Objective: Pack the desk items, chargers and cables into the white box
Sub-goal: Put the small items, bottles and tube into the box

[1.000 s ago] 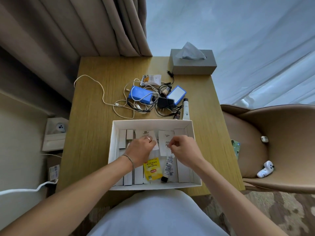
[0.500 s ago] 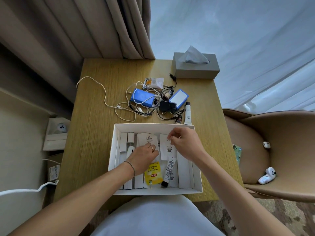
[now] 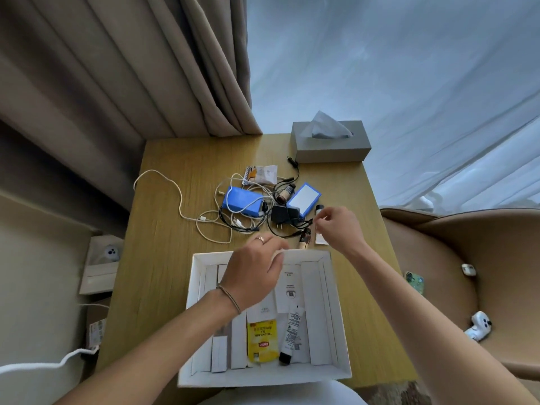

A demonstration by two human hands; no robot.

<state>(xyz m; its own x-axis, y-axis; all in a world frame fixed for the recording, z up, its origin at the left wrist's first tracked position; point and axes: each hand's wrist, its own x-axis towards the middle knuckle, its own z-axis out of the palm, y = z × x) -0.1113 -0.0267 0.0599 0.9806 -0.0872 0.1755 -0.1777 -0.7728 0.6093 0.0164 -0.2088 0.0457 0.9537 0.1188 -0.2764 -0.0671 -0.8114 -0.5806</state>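
Two hands work past the white box [image 3: 336, 311] at the desk's near edge: right hand [image 3: 336, 226], fingers pinched at the white tube [image 3: 319, 229], should lift clear of cables [image 3: 228, 211]; left hand [image 3: 254, 270] hovers loosely curled.

On the wooden table [image 3: 163, 258], the white box [image 3: 336, 287] sits at 6 o'clock, holding a yellow tea sachet [image 3: 262, 340] and a small tube [image 3: 291, 331]. The left hand [image 3: 254, 273] hovers over its far rim; the right hand [image 3: 336, 226], fingers curled, reaches the white tube [image 3: 320, 226] beside the black charger [image 3: 285, 214] at 12 o'clock
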